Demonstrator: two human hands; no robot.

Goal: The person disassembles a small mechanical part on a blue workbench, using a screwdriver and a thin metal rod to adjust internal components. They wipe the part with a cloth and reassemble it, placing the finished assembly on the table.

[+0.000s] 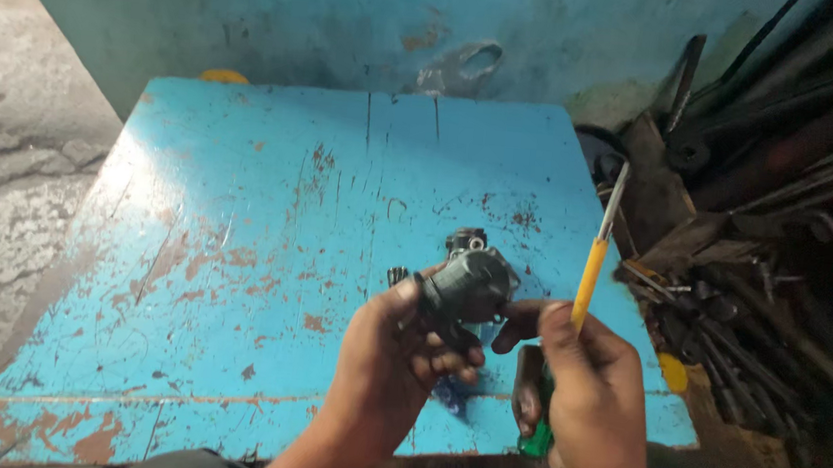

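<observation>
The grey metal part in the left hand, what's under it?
Under the grey metal part lies the worn blue table, plus a small dark toothed piece. The left hand covers whatever else lies below.

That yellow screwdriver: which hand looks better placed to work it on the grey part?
The right hand, probably: it already holds the yellow-handled screwdriver, tip pointing up. The left hand is full, gripping the grey metal part.

metal part (467, 284) over table (268, 211) | tool pile (766, 255) right of table
</observation>
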